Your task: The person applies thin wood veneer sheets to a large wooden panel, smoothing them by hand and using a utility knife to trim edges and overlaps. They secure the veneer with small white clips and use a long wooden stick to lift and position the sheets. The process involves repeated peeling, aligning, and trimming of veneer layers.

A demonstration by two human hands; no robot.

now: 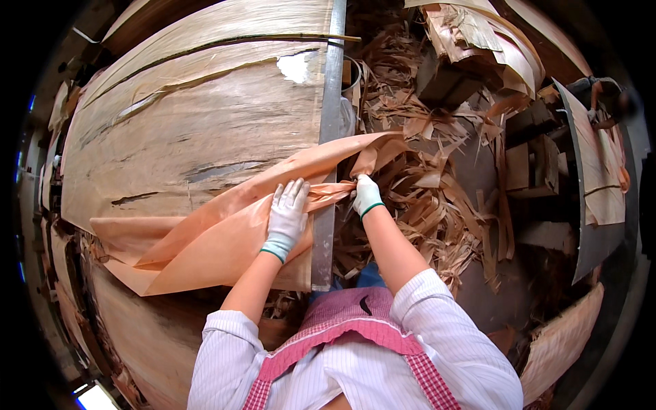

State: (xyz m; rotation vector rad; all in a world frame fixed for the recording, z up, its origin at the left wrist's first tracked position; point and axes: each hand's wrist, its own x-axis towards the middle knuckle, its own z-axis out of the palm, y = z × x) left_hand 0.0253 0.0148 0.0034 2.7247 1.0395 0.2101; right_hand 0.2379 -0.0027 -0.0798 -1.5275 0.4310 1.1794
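Observation:
A thin orange-brown wood veneer sheet (pixel 205 249) lies folded and rumpled across the near edge of a larger veneer sheet (pixel 205 137) on the table. My left hand (pixel 288 213), in a white glove with a green cuff, rests flat on the folded veneer with its fingers stretched out. Past the table's metal edge strip (pixel 331 102), my gloved right hand (pixel 366 194) grips the bunched end of the same veneer. Its fingers are closed round the gathered strip. The larger sheet has splits and one pale ragged hole.
A thin stick (pixel 273 37) lies across the far part of the sheet. Heaps of torn veneer strips (pixel 430 205) cover the floor at the right. Beyond stand a stack of veneer (pixel 471 34) and wooden blocks (pixel 536 164). Another person's workbench (pixel 588 232) is at far right.

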